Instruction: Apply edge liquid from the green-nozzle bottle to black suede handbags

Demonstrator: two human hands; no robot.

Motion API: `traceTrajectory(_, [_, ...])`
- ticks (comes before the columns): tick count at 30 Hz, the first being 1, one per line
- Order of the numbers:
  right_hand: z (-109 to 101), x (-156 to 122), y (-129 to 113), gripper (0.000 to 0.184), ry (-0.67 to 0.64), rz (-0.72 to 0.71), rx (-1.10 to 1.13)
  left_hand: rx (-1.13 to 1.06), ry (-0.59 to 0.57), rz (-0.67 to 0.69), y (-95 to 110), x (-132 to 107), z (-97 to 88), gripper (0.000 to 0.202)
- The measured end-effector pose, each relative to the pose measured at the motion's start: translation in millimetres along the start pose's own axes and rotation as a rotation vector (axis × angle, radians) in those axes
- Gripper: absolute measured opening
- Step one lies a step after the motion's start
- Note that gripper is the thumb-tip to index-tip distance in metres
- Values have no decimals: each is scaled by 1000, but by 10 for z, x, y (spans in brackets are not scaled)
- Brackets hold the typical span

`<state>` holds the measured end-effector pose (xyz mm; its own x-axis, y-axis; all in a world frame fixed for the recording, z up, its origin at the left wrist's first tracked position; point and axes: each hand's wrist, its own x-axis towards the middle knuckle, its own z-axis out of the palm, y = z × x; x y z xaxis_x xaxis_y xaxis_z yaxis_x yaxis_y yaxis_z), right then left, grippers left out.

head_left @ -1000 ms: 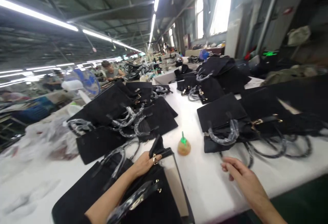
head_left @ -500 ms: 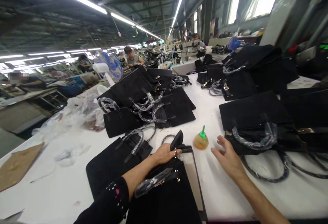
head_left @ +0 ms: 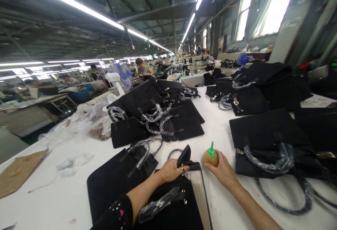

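Observation:
In front of me lies a black handbag [head_left: 168, 210] with gold hardware and a plastic-wrapped handle. My left hand [head_left: 170, 171] is closed on its upper edge, by a gold clasp, where a black flap sticks up and a pale inner panel shows. To the right, my right hand [head_left: 222, 170] has its fingers curled round a round squeeze bottle [head_left: 210, 157] with a green nozzle and yellowish-brown contents. The bottle stands upright at the table surface; its underside is partly hidden by the thumb. Another black bag [head_left: 116, 182] lies under my left forearm.
Several black bags [head_left: 185, 119] with wrapped handles are heaped ahead, and more [head_left: 268, 128] lie on the right of the white table [head_left: 63, 198]. Clear plastic wrap [head_left: 89, 117], brown cardboard [head_left: 21, 172] and a blue fan [head_left: 122, 75] are on the left. A person [head_left: 143, 69] sits farther back.
My right hand has moved left from beside the squeeze bottle and closed round it. My left hand keeps its hold on the handbag. The camera view has tilted up a little.

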<state>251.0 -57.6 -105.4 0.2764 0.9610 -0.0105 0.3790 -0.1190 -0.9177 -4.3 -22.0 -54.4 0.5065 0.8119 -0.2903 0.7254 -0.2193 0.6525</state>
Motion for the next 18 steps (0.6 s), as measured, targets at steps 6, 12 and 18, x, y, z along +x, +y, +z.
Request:
traceTrajectory(6, [-276, -198, -194, 61, -93, 78, 153, 21, 34, 8, -4, -4, 9, 38])
traceTrajectory(12, [-649, -439, -366, 59, -355, 255, 599, 3, 23, 4, -38, 21, 34, 40])
traceTrajectory(18, [-843, -527, -420, 55, -221, 311, 680, 18, 33, 14, -57, 36, 41, 42])
